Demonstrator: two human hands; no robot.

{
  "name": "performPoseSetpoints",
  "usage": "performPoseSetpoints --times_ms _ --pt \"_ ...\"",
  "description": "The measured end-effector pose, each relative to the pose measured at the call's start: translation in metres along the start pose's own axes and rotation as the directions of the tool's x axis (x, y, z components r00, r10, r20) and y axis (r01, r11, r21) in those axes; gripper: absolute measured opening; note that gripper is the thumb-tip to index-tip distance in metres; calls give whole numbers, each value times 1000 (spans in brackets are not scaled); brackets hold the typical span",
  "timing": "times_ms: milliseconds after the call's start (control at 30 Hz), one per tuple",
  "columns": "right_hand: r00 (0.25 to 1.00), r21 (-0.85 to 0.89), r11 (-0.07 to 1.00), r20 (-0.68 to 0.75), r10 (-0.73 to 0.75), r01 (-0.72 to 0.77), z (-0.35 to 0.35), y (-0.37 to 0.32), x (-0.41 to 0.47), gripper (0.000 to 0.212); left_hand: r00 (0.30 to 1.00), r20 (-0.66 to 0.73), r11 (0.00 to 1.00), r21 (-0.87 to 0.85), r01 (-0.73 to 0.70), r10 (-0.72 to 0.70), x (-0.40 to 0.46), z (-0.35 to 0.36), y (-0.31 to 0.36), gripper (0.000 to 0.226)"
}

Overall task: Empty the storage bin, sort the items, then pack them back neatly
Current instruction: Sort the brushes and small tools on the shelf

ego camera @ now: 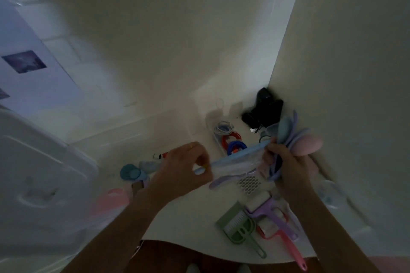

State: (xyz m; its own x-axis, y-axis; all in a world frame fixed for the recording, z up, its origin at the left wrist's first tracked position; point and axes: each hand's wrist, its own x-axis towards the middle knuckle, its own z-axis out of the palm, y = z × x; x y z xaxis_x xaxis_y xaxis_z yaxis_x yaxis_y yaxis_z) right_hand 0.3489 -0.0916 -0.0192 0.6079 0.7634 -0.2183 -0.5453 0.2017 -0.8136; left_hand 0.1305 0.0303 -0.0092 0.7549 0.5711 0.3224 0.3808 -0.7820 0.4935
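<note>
Pouch (233, 163) above lint rollers (271, 217), dustpan (238, 225)

Green dustpan (238, 226) — pink brush (290, 248)

Your white table (188, 224) carries: green dustpan-and-brush set (238, 226), lilac and pink lint rollers (274, 219), white mesh piece (248, 184), teal round item (131, 173), coiled cables (228, 137), black object (264, 108) in corner.

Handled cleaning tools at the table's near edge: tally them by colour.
green dustpan: 1
purple lint roller: 1
pink lint roller: 1
Total: 3
</note>
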Motion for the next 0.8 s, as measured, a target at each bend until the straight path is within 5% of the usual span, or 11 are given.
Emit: performPoseSetpoints --times_ms 200,300,433,633,800 --pt "994 81 995 98 41 -49 -1 3 3 23 998 48 993 117 26 -32 -5 -21 -14 17" --pt "992 70 995 106 61 -69 8 8 5 22 992 109 996 -53 71 -65 3 -6 1 27" --pt "998 2 999 58 39 -39 13 10 9 5 988 40 959 -236 154 -149 11 7 10 10" --pt "981 -351 933 -135 -140 85 11 21 -3 25 957 15 898 -344 276 -288 6 12 4 8" --pt "990 -330 942 -138 22 -67 34 46 -29 21 934 60 810 -480 336 -352 4 17 12 5"
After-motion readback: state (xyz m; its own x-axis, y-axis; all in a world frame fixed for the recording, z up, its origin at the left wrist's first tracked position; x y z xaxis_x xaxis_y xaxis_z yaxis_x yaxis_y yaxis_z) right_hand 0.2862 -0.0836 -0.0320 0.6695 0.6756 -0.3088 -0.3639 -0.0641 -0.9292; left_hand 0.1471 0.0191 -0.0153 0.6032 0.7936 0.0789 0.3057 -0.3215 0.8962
